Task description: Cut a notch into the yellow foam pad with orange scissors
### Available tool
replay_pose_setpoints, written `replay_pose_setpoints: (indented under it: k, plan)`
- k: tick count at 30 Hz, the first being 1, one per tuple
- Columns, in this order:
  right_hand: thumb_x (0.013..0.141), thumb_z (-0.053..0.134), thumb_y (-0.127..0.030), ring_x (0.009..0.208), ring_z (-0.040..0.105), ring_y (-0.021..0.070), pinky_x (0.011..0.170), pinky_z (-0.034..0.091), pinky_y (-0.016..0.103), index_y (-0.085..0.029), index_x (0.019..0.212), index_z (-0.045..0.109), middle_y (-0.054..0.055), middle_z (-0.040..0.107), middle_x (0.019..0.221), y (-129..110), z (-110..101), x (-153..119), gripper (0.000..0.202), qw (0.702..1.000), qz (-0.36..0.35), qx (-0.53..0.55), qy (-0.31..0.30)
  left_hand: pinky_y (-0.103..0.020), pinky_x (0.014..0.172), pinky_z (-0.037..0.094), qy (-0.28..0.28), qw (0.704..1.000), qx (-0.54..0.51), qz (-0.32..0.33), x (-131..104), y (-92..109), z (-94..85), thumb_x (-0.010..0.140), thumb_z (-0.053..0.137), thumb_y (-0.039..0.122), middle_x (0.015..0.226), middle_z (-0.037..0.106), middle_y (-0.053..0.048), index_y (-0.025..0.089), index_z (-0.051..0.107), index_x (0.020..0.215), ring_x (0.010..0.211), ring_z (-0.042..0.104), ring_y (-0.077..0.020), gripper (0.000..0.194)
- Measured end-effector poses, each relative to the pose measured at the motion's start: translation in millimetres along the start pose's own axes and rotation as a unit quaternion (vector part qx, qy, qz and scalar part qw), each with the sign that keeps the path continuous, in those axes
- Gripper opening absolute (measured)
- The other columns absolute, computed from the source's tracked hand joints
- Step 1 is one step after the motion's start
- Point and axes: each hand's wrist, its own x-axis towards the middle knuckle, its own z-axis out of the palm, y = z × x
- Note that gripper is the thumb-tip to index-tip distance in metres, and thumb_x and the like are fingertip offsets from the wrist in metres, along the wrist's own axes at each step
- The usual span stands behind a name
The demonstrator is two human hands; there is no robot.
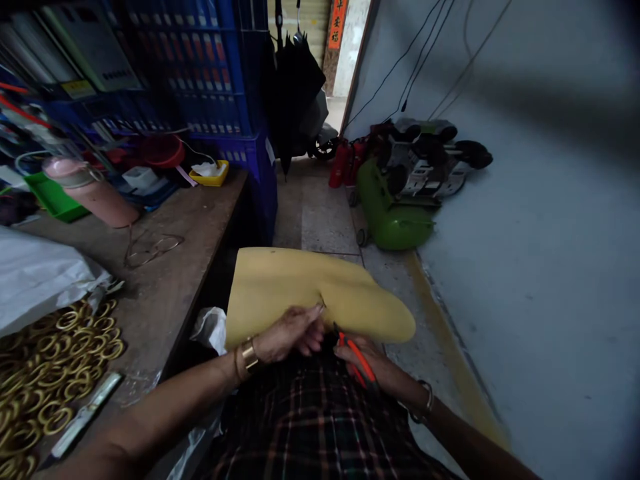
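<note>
Clock from picture centre. Right hand point(370, 357), 5 o'clock, fingers wrapped round orange-handled pliers point(363, 362); pliers' long axis runs 5 to 11, tip to 11, jaw gap can't tell. Left hand point(293, 331), 6–7 o'clock, thumb and forefinger pinched on a thin dark piece point(321, 301), other fingers loosely curled. Piece sits over yellow sheet point(295, 275), which lies long axis roughly 9 to 3, rounded end to 4. Brass-coloured rings point(65, 363) heaped on table at 8. At 10, yellow tray point(212, 179) holds crumpled white material point(204, 169); red bowl point(161, 151) near it, contents unclear. At 11, blue crate point(246, 80), orange-and-white items behind its slats. Far, 12: orange-red banner point(337, 25), lower characters read 安福.
</note>
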Motion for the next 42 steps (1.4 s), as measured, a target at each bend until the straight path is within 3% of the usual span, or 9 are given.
replay_pose_setpoints:
  k: [3, 7, 10, 13, 17, 22, 30, 37, 42]
  plan:
    - [0.080, 0.044, -0.046, 0.056, 0.045, 0.0125, 0.058, 0.037, 0.025, -0.019, 0.060, 0.043, -0.002, 0.046, 0.055, -7, 0, 7, 0.034, 1.000, -0.001, -0.001, -0.014, -0.021, 0.046, 0.033, -0.028, 0.972, -0.142, -0.184, 0, -33, -0.5, 0.062, 0.041, 0.080, 0.063, 0.056, -0.003, 0.011, 0.057, 0.068, 0.050, 0.051, -0.0098, 0.072]
    - [0.080, 0.044, -0.046, 0.056, 0.044, 0.0117, 0.056, 0.037, 0.024, -0.020, 0.060, 0.040, -0.002, 0.045, 0.057, -9, 0, 11, 0.033, 1.000, 0.000, 0.012, -0.022, -0.020, 0.049, 0.033, -0.004, 0.951, -0.214, -0.222, -2, -49, -0.5, 0.065, 0.037, 0.080, 0.064, 0.056, -0.004, 0.010, 0.057, 0.067, 0.053, 0.051, -0.0091, 0.073]
    - [0.078, 0.046, -0.037, 0.054, 0.043, 0.0108, 0.052, 0.036, 0.023, -0.019, 0.068, 0.045, -0.003, 0.045, 0.058, -2, 0, 13, 0.021, 0.999, 0.009, 0.028, -0.044, -0.021, 0.048, 0.032, 0.005, 0.980, -0.142, -0.141, -17, -33, 7.1, 0.068, 0.043, 0.075, 0.067, 0.056, -0.003, 0.013, 0.057, 0.074, 0.053, 0.050, -0.0099, 0.064]
    - [0.074, 0.047, -0.027, 0.055, 0.042, 0.0102, 0.051, 0.034, 0.023, -0.018, 0.074, 0.047, -0.003, 0.047, 0.062, 7, -1, 13, 0.009, 0.999, 0.009, 0.014, -0.051, -0.024, 0.055, 0.037, 0.089, 0.989, 0.090, 0.078, -25, -9, 8.1, 0.075, 0.051, 0.059, 0.070, 0.057, -0.003, 0.015, 0.057, 0.077, 0.060, 0.051, -0.0126, 0.045]
    - [0.074, 0.047, -0.027, 0.061, 0.042, 0.0115, 0.058, 0.034, 0.024, -0.018, 0.067, 0.046, -0.002, 0.048, 0.067, 11, -4, 8, 0.011, 0.998, -0.001, -0.049, -0.043, -0.036, 0.088, 0.039, 0.239, 0.845, 0.391, 0.276, -4, 6, -17.7, 0.083, 0.048, 0.046, 0.102, 0.059, -0.010, 0.017, 0.056, 0.102, 0.098, 0.052, -0.0226, 0.036]
    - [0.077, 0.047, -0.032, 0.062, 0.043, 0.0121, 0.060, 0.036, 0.025, -0.018, 0.067, 0.047, -0.002, 0.048, 0.067, 15, -4, 3, 0.017, 0.998, 0.022, -0.037, -0.055, -0.049, 0.096, 0.030, 0.177, 0.752, 0.604, 0.197, 32, -8, -50.5, 0.076, 0.049, 0.061, 0.125, 0.047, -0.018, 0.013, 0.049, 0.121, 0.118, 0.038, -0.0337, 0.066]
    - [0.081, 0.042, -0.059, 0.107, 0.051, 0.0241, 0.097, 0.038, 0.038, -0.019, 0.101, 0.062, 0.007, 0.059, 0.110, 22, -16, -8, 0.048, 0.996, 0.023, 0.034, -0.085, -0.049, 0.102, 0.024, 0.148, 0.742, 0.638, 0.145, 32, -21, -53.6, 0.062, 0.046, 0.079, 0.135, 0.038, -0.022, 0.009, 0.039, 0.132, 0.126, 0.031, -0.0373, 0.099]
    - [0.083, 0.035, -0.063, 0.132, 0.030, 0.0223, 0.113, 0.015, 0.037, -0.022, 0.133, 0.045, 0.005, 0.035, 0.143, 52, -37, -13, 0.065, 0.976, -0.048, -0.017, -0.213, -0.050, 0.103, 0.024, 0.152, 0.746, 0.635, 0.129, 29, -22, -53.4, 0.066, 0.043, 0.076, 0.136, 0.038, -0.023, 0.008, 0.038, 0.133, 0.128, 0.030, -0.0366, 0.096]
    - [0.085, 0.035, -0.060, 0.134, 0.025, 0.0221, 0.114, 0.013, 0.037, -0.024, 0.139, 0.032, 0.003, 0.028, 0.147, 41, -47, -14, 0.065, 0.964, -0.061, -0.027, -0.258, -0.051, 0.104, 0.023, 0.164, 0.757, 0.626, 0.089, 19, -24, -51.2, 0.070, 0.042, 0.074, 0.140, 0.032, -0.025, 0.006, 0.033, 0.135, 0.131, 0.025, -0.0366, 0.095]
